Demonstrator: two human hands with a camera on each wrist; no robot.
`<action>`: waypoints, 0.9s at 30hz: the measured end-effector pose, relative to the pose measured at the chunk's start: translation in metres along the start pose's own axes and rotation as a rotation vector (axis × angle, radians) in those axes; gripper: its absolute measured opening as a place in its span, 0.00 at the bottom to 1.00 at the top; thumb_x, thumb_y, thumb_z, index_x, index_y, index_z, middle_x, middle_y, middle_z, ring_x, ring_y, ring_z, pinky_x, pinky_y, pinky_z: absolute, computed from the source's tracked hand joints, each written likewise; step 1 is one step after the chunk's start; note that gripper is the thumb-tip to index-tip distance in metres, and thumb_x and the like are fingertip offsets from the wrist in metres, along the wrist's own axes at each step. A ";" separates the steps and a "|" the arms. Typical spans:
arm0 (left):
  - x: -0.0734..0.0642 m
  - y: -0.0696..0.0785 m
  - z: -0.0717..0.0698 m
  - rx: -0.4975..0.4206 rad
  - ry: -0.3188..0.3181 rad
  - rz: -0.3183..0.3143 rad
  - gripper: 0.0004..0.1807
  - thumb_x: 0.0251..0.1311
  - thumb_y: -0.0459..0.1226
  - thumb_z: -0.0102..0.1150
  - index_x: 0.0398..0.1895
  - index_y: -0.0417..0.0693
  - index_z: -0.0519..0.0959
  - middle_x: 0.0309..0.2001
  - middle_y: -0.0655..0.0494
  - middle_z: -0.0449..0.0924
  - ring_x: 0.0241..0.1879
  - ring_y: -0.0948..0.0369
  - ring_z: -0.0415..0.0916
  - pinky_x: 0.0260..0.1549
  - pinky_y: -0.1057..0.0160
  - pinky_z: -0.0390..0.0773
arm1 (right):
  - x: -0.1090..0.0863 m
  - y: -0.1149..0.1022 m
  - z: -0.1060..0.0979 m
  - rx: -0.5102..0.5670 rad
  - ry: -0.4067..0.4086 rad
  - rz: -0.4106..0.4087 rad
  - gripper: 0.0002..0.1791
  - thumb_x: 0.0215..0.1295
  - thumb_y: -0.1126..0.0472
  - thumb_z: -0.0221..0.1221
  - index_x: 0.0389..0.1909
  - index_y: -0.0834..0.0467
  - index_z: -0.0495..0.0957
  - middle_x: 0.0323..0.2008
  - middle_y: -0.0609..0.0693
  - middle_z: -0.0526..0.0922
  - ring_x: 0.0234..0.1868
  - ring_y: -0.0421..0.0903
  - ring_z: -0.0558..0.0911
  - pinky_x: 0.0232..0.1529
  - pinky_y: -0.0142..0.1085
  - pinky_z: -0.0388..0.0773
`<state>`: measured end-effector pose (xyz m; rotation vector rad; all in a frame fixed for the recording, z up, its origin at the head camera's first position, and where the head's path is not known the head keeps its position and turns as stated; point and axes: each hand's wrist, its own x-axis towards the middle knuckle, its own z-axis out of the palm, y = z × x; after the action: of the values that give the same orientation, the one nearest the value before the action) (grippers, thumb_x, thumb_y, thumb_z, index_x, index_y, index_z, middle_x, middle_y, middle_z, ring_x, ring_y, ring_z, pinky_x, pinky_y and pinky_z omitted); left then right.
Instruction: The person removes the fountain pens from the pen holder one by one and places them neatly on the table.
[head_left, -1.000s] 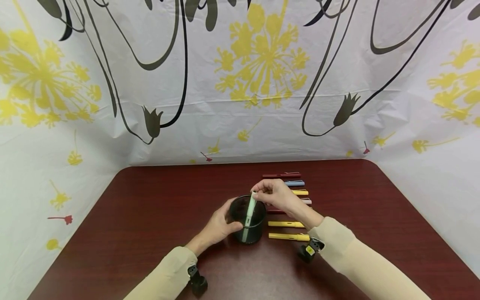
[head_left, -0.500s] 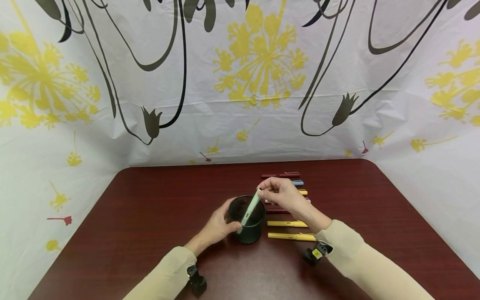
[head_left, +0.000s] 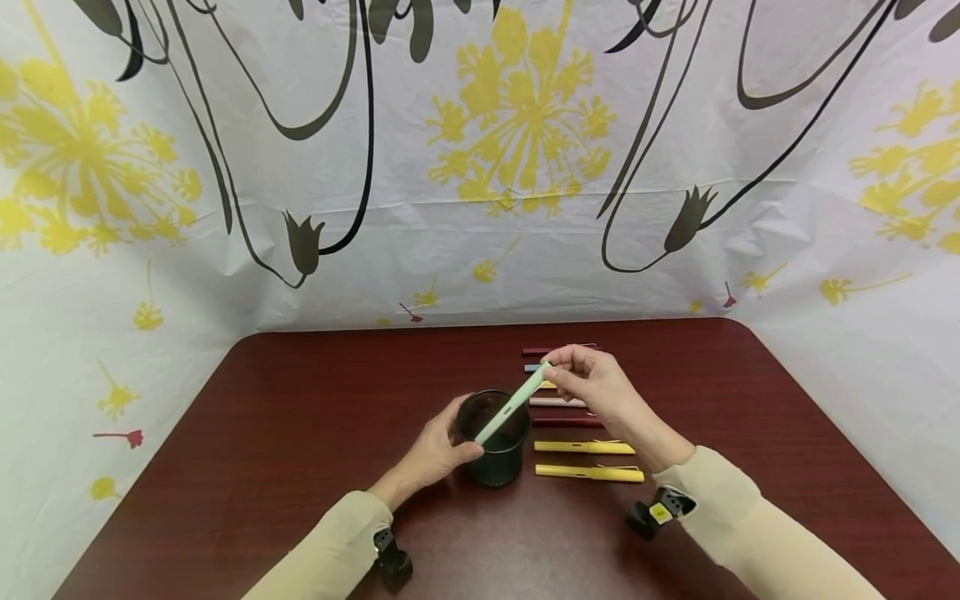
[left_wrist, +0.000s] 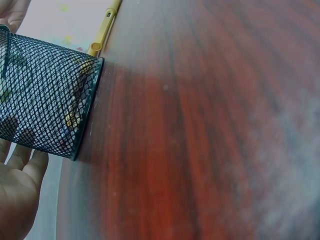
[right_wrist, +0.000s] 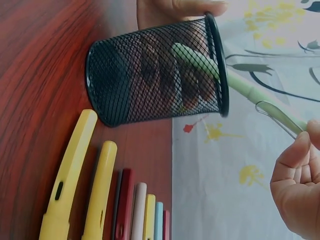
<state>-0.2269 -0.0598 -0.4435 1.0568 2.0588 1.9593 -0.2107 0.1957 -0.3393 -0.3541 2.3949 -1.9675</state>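
Green pen (head_left: 514,404) now tilted more than a second ago, top swung right, lower end still inside mesh cup (head_left: 495,440). Right hand (head_left: 592,385) pinches pen top, moved right and farther. Left hand (head_left: 438,452) wraps cup, unmoved; thumb seemingly on rim. Pen row (head_left: 581,425) just right of cup. Table (head_left: 300,417) open left.
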 end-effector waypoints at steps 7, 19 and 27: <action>0.000 0.000 0.000 0.018 0.003 -0.008 0.47 0.49 0.59 0.64 0.65 0.39 0.63 0.61 0.39 0.68 0.57 0.45 0.69 0.51 0.66 0.73 | -0.008 0.001 -0.017 0.072 0.063 -0.004 0.09 0.66 0.61 0.58 0.43 0.61 0.75 0.29 0.45 0.78 0.26 0.41 0.74 0.30 0.30 0.75; 0.000 0.000 -0.001 0.019 -0.006 -0.016 0.48 0.49 0.59 0.64 0.66 0.39 0.62 0.61 0.38 0.68 0.56 0.43 0.70 0.51 0.56 0.74 | -0.026 0.006 -0.045 0.219 0.097 0.008 0.04 0.66 0.62 0.57 0.40 0.54 0.77 0.28 0.43 0.77 0.27 0.37 0.74 0.29 0.26 0.75; 0.001 0.000 -0.001 0.025 -0.010 -0.009 0.48 0.48 0.60 0.63 0.65 0.39 0.62 0.61 0.38 0.68 0.57 0.43 0.69 0.52 0.56 0.73 | -0.044 0.011 -0.062 0.338 0.083 0.018 0.05 0.68 0.65 0.53 0.39 0.55 0.77 0.30 0.44 0.80 0.28 0.37 0.76 0.30 0.27 0.76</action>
<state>-0.2277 -0.0603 -0.4427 1.0580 2.0840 1.9251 -0.1794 0.2660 -0.3430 -0.2421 2.0416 -2.3649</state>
